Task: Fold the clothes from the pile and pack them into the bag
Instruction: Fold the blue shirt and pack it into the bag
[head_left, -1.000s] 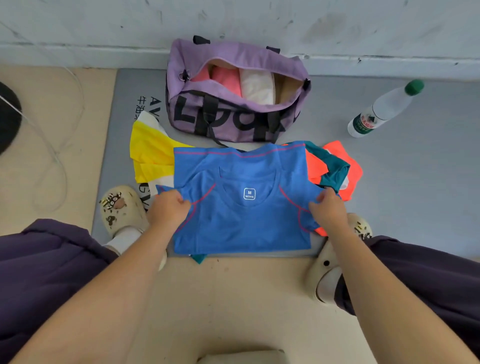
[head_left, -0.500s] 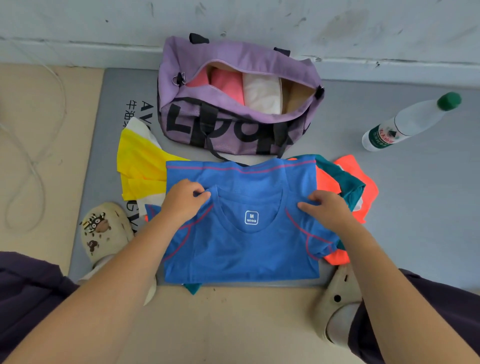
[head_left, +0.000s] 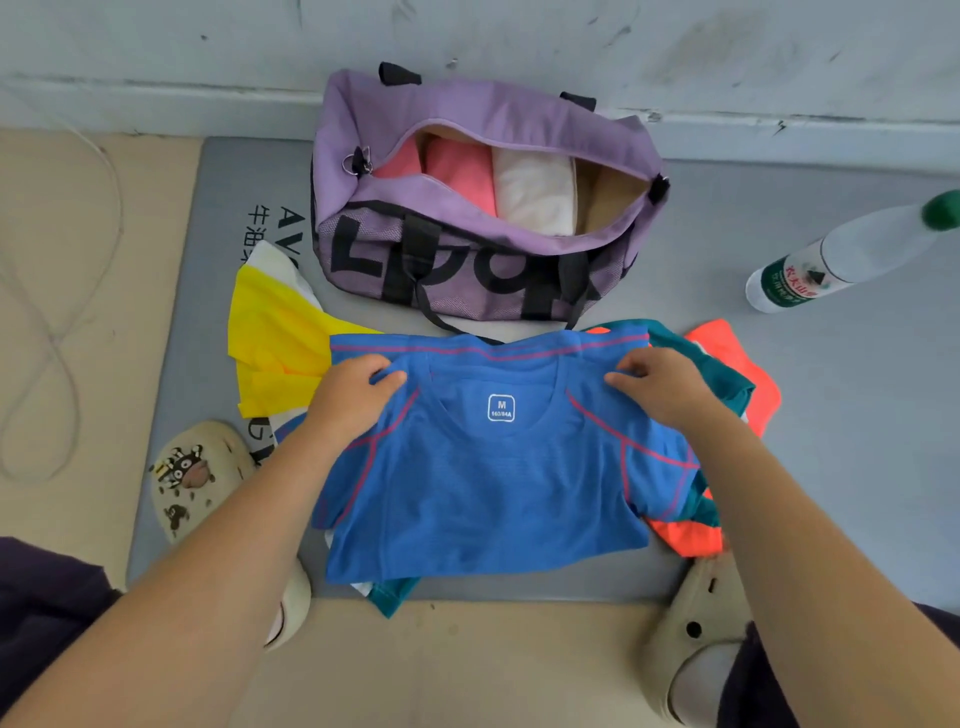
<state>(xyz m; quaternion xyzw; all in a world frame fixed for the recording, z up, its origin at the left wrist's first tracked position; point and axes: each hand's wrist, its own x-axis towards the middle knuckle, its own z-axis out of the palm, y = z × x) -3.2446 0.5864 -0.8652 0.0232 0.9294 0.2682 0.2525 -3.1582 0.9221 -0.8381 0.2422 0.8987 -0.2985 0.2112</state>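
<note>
Both hands, left (head_left: 353, 392) and right (head_left: 662, 384), pinch the blue shirt's (head_left: 483, 483) shoulders, forearms extended.

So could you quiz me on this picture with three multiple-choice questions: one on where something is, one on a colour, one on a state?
1. Where does the water bottle lie?
A. inside the bag
B. on the grey mat, right of the bag
C. on the yellow garment

2. What colour is the shirt under both hands?
A. blue
B. white
C. black

3. The purple duffel bag is:
A. zipped shut
B. open and empty
C. open with clothes inside

Answers: 1 B, the bottle lies on the mat to the bag's right. 2 A, left hand and right hand rest on the blue T-shirt. 3 C, pink and white clothes show through the opening.
</note>
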